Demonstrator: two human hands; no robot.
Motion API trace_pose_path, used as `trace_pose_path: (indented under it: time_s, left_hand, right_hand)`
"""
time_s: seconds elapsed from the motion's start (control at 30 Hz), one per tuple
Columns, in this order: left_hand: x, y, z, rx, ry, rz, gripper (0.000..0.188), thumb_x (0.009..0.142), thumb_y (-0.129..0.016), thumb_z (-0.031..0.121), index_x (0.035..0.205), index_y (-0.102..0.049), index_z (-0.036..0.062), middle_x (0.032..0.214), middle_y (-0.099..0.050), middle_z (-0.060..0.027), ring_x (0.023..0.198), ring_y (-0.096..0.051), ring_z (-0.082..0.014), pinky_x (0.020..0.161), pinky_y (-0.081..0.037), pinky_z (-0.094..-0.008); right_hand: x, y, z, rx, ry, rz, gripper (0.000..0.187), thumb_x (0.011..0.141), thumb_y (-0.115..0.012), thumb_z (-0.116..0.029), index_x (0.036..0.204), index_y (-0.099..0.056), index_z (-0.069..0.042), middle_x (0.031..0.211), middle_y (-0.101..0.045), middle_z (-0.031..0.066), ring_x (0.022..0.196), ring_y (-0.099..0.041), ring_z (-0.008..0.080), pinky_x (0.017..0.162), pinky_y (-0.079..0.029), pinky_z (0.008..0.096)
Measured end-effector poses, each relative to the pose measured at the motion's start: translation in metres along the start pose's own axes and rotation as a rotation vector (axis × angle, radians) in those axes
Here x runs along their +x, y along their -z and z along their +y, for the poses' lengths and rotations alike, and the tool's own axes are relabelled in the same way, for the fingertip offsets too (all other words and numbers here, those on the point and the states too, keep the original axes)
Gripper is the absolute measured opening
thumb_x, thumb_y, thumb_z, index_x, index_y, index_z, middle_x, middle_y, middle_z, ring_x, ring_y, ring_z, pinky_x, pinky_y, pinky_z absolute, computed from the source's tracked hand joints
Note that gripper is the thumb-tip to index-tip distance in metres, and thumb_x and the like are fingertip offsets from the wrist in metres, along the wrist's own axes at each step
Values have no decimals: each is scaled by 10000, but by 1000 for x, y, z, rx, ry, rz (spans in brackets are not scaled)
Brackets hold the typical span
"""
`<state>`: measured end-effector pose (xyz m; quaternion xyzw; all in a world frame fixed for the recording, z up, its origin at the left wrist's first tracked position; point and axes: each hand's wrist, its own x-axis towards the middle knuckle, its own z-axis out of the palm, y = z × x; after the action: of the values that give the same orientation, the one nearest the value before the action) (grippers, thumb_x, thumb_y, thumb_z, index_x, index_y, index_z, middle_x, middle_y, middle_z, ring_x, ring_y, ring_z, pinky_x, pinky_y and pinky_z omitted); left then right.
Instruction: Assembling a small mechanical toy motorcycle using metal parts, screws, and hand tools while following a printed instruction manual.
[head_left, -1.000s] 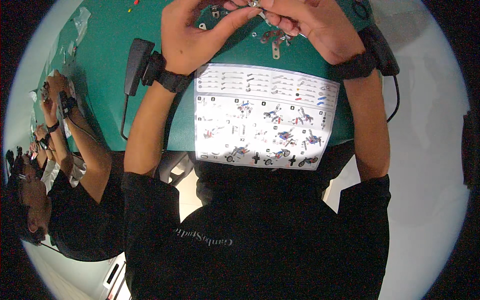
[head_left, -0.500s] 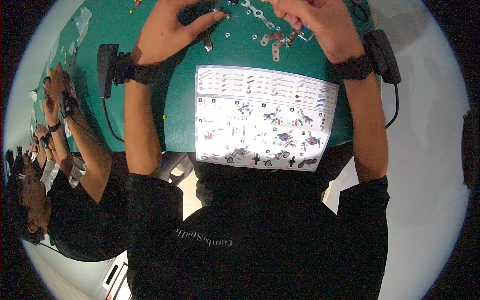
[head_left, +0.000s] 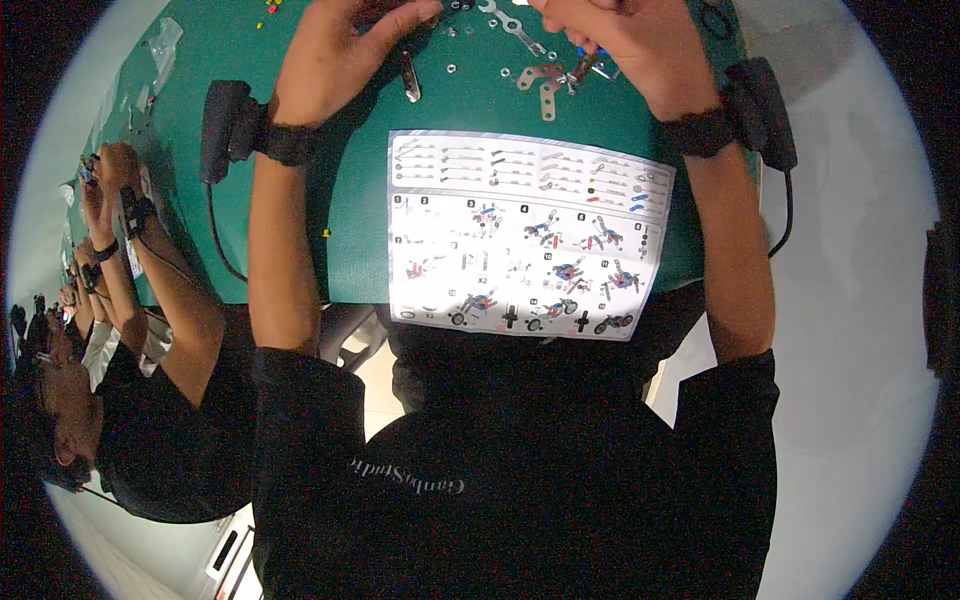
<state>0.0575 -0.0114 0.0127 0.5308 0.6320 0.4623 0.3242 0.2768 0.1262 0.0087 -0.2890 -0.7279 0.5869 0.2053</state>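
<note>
At the top edge my left hand (head_left: 325, 70) reaches over the green table mat. Its thumb is stretched out towards some small dark parts (head_left: 460, 5), while its other fingers run out of the picture. Curled fingers show on my right hand (head_left: 645, 50); whatever they hold is hidden. Just below them lies a metal piece with screws (head_left: 580, 70), beside a bent perforated bracket (head_left: 548, 98). Between my hands rests a flat silver wrench (head_left: 513, 25), with several loose nuts (head_left: 451, 69) around it. A narrow metal strip (head_left: 410, 78) lies near my left thumb.
A printed instruction sheet (head_left: 520, 180) hangs over the mat's (head_left: 355, 220) near edge. Black wrist devices with cables are strapped to my left (head_left: 230, 130) and right (head_left: 762, 115) wrists. At left, another person's hands (head_left: 110, 180) work close by. Clear plastic wrapping (head_left: 165, 55) lies far left.
My left hand has moved slightly up, its thumb now nearer the top edge. My right hand has shifted slightly. The co-worker's hands at left have changed position.
</note>
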Motion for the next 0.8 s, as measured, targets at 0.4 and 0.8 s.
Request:
trace_pose_path:
  time_s: [0.4, 0.8]
  left_hand:
    - [-1, -7, -10, -394, 114, -115, 198, 1002, -670, 73, 1193, -687, 22, 1031, -714, -36, 912, -654, -99, 823, -542, -233]
    - [1, -13, -9, -433, -25, -87, 220, 960, -685, -17, 1178, -677, 8, 1038, -729, -58, 934, -680, -114, 856, -564, -258]
  right_hand:
    - [-4, -2, -7, -1, 8, -50, 197, 929, -730, -137, 1029, -776, 27, 898, -769, 75, 763, -679, 100, 661, -519, 212]
    - [-1, -6, -4, 12, 45, -40, 179, 943, -730, -113, 1040, -763, 35, 895, -770, 83, 768, -684, 101, 671, -535, 218]
